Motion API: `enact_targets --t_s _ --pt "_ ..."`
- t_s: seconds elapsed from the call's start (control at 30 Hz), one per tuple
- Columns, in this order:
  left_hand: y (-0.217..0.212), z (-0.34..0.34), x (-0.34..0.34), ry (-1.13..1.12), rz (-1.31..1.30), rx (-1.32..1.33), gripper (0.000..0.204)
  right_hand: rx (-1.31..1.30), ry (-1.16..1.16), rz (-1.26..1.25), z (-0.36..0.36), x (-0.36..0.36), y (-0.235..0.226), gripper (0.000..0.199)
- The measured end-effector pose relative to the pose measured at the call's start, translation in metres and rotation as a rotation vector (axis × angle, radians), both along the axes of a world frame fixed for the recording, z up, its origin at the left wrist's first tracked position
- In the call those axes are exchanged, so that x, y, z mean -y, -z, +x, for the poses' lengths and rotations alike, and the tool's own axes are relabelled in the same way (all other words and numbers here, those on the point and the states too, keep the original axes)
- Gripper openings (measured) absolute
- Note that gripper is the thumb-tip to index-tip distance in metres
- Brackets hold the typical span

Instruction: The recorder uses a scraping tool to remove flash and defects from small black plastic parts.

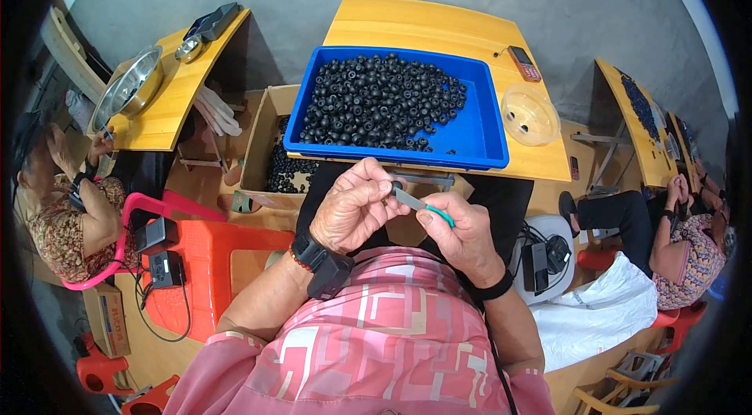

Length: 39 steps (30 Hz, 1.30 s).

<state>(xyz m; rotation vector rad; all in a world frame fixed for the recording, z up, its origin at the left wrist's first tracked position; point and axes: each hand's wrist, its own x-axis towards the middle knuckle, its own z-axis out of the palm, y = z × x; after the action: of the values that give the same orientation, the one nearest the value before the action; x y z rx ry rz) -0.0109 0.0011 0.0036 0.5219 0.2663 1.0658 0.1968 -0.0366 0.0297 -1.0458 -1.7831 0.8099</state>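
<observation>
Bright light, bowed edges, rim perhaps soft

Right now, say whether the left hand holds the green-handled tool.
No, the right hand holds the green-handled tool, its grey blade pointing toward the left hand.

Room at right, crowded at left
Reaching down is free over the bare right end of the blue tray [482,119]; black pieces [376,98] crowd the rest, the near wall [329,151] bars a level reach, and a clear tub [534,127] stands beside the right.
</observation>
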Motion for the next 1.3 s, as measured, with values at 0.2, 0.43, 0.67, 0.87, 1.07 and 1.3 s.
enact_targets --t_s 0.2,0.43,0.67,0.87,1.07,1.3 --pt "-0.006 0.002 0.001 -0.008 0.076 -0.011 0.003 -0.172 0.196 -0.179 0.011 -0.006 0.005 0.014" --pt "-0.001 0.004 0.001 0.025 -0.040 0.058 0.003 -0.239 0.139 -0.154 0.005 -0.002 0.004 0.018" --pt "0.003 0.008 0.002 0.068 -0.038 0.069 0.003 -0.152 0.125 0.022 -0.007 0.001 -0.001 0.028" --pt "-0.001 0.017 0.010 0.070 -0.113 0.002 0.005 -0.292 0.026 -0.129 -0.013 0.002 -0.001 0.016" --pt "0.010 0.012 0.008 0.206 -0.035 -0.015 0.006 -0.497 -0.067 -0.414 -0.008 -0.002 -0.001 0.004" --pt "0.007 0.009 0.005 0.189 -0.025 -0.016 0.003 -0.526 0.021 -0.454 -0.005 -0.008 0.014 0.004"
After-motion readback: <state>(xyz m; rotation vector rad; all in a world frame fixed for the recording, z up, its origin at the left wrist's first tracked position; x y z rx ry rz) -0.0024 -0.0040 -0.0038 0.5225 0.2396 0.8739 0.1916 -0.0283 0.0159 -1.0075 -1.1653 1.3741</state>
